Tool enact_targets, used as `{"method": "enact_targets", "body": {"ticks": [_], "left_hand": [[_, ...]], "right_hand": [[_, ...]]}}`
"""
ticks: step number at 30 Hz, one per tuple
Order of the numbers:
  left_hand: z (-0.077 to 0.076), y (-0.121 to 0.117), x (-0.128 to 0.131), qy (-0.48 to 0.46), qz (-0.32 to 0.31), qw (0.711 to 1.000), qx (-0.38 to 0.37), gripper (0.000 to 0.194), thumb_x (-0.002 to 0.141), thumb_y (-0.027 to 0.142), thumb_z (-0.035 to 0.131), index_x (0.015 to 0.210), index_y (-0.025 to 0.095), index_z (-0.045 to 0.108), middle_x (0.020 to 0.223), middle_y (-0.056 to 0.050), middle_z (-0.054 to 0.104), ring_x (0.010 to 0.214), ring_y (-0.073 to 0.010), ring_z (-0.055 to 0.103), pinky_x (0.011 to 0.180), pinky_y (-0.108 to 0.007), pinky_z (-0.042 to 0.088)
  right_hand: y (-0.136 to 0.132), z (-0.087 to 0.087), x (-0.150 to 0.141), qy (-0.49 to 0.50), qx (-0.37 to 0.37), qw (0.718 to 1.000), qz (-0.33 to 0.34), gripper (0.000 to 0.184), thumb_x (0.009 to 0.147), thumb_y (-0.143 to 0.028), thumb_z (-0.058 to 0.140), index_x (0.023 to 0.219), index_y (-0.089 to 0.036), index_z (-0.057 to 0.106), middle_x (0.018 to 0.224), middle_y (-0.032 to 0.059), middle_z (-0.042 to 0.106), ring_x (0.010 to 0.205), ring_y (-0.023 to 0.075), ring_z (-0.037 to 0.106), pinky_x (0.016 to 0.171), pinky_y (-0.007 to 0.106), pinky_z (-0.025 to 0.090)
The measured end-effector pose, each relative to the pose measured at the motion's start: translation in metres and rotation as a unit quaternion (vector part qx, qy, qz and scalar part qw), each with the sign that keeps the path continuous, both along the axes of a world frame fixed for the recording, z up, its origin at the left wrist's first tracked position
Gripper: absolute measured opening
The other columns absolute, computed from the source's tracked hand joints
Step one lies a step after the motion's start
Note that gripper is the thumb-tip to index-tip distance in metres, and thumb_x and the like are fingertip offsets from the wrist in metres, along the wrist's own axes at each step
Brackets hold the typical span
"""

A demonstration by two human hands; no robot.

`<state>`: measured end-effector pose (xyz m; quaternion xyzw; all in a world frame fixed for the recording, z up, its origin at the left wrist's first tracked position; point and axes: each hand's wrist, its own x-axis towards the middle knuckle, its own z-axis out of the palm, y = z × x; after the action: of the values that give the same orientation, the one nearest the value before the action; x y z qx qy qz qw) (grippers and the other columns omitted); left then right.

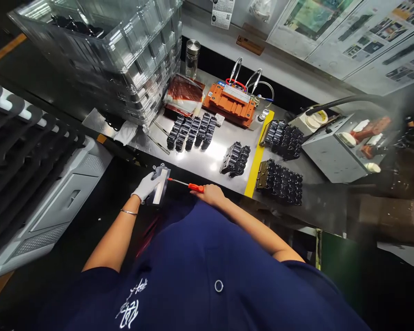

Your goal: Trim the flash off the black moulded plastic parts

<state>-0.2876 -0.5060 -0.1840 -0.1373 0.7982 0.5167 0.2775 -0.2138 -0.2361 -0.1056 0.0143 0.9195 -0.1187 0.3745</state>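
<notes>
My left hand (145, 186), in a white glove, is closed around a small grey part with a pale flat face (160, 184), held just off the near edge of the steel bench (207, 158). My right hand (210, 193) is bare and grips the orange handle of a screwdriver (188, 185). Its thin shaft points left, and the tip meets the grey part. Both hands sit close to my body, in front of my dark blue shirt.
Rows of black moulded parts (192, 132) lie on the bench, with more groups (235, 159) (282, 181) (283, 138) to the right of a yellow strip (258, 154). An orange fixture (230, 104) stands behind. Stacked clear trays (124, 59) rise at the left, a grey machine (331, 151) at the right.
</notes>
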Motion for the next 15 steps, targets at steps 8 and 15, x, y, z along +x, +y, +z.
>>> {"method": "enact_targets", "body": {"ticks": [8, 15], "left_hand": [[0.013, -0.002, 0.020, -0.026, -0.051, 0.998, 0.002, 0.061, 0.066, 0.055, 0.074, 0.112, 0.016, 0.066, 0.104, -0.009, 0.073, 0.096, -0.0260, 0.067, 0.083, -0.033, 0.053], [0.012, -0.001, 0.020, -0.005, -0.141, 0.989, -0.042, 0.065, 0.069, 0.047, 0.073, 0.125, 0.016, 0.060, 0.120, -0.012, 0.069, 0.112, -0.0291, 0.063, 0.098, -0.038, 0.047]], "right_hand": [[0.005, -0.008, -0.005, -0.002, 0.003, 1.000, 0.005, 0.079, 0.087, -0.080, 0.028, 0.099, -0.015, 0.071, 0.101, 0.0149, 0.073, 0.097, 0.0280, 0.069, 0.079, 0.030, 0.050], [0.010, -0.011, -0.003, -0.021, -0.020, 1.000, -0.007, 0.079, 0.085, -0.081, 0.031, 0.099, -0.015, 0.072, 0.103, 0.0155, 0.073, 0.099, 0.0304, 0.069, 0.080, 0.032, 0.052]]}}
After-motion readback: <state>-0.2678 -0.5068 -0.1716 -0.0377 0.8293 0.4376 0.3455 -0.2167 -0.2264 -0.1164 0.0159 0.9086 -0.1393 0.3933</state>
